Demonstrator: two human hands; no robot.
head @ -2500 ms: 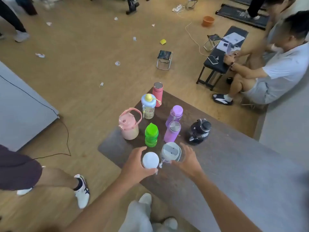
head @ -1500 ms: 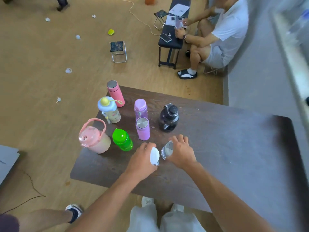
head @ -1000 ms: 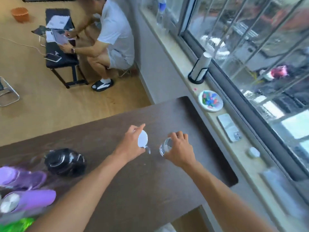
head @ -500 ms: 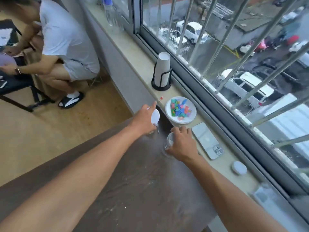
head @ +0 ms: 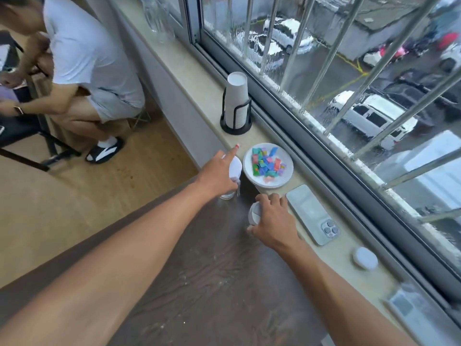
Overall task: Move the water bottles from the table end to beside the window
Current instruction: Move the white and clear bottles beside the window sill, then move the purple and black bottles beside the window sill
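My left hand [head: 218, 174] grips a clear bottle with a white round cap [head: 235, 168]; its base rests on the dark table [head: 212, 283] at the far corner by the sill. My right hand [head: 272, 221] wraps around a second clear bottle with a white lid [head: 254, 213], low on the table's window edge. Both bottles are mostly hidden by my fingers. The other bottles are out of view.
On the window sill [head: 189, 71] stand a white plate of coloured bits [head: 268, 166], a phone [head: 313, 213], a small white case [head: 364, 258], a paper cup stack in a black holder [head: 236, 103] and a clear plastic bottle [head: 158, 18]. A person [head: 82, 63] sits at left.
I turned from the table end toward the window, carrying both bottles across. In the last half second both hands lowered the bottles onto the table edge by the sill.
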